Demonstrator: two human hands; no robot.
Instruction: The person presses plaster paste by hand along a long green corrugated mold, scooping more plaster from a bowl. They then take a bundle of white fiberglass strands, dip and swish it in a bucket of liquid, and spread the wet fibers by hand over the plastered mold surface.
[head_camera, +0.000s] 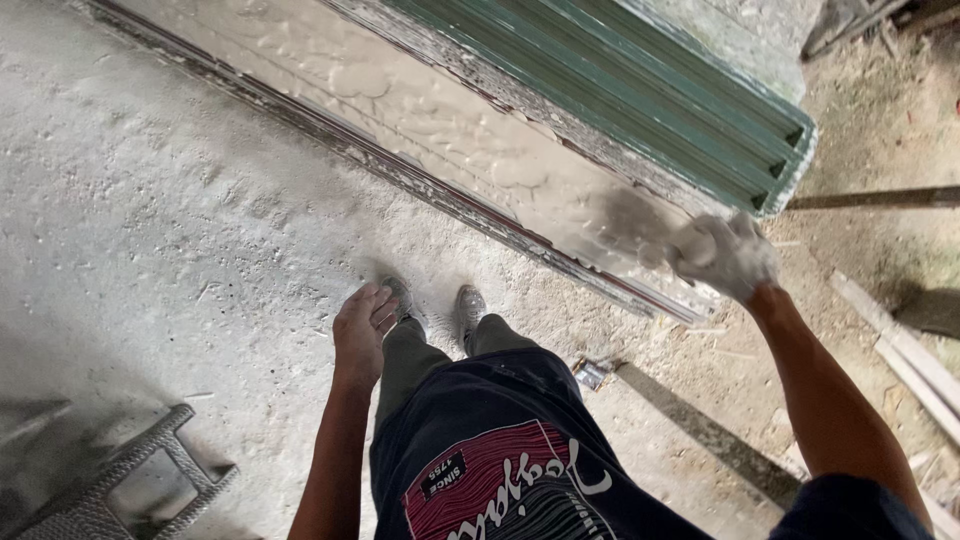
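Note:
My right hand (728, 255), in a dusty white glove, is closed around a small pale pad or block that presses against the dusty, patterned face of a long panel (450, 130) lying on edge in front of me. My left hand (360, 328) hangs bare beside my leg, fingers loosely curled, holding nothing. My two dusty shoes (440, 305) stand on the powder-covered concrete floor just short of the panel's worn lower edge.
Green corrugated sheets (640, 80) lean behind the panel. A woven grey chair frame (130, 480) sits at the lower left. Wooden strips (910, 350) lie on the floor at right. A small metal scrap (592, 373) lies near my feet.

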